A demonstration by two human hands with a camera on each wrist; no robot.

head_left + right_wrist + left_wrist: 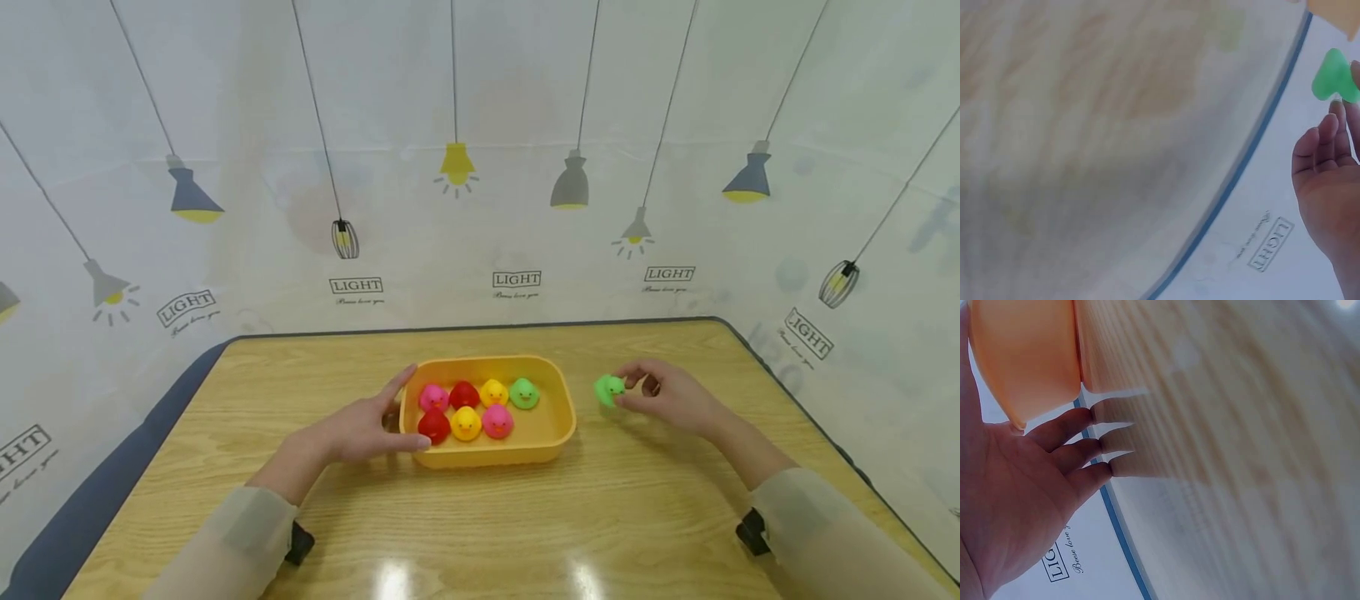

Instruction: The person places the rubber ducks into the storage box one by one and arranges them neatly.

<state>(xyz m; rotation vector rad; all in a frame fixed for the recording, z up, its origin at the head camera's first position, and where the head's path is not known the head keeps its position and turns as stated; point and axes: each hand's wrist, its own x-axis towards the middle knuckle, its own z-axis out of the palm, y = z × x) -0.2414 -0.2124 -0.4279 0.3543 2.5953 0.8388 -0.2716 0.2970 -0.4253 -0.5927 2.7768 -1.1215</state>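
A yellow-orange plastic tray (555, 452) sits on the table, with several small rubber ducks inside. Two are pink, two red, two yellow, and a green duck (524, 393) lies at the right of the far row. My left hand (365, 429) rests against the tray's left end, thumb along the near rim and index finger by the far corner. In the left wrist view its other fingers (1063, 432) reach down beside the tray wall (1025, 356). To the right of the tray, my right hand (675, 400) pinches another green duck (609, 389) between thumb and fingertips.
The wooden table (480, 533) has a dark edge strip at the back. Behind it stands a white curtain (480, 242) printed with hanging lamps. Inside the tray, bare floor shows at the right end. A dark strap (752, 532) is on the right wrist.
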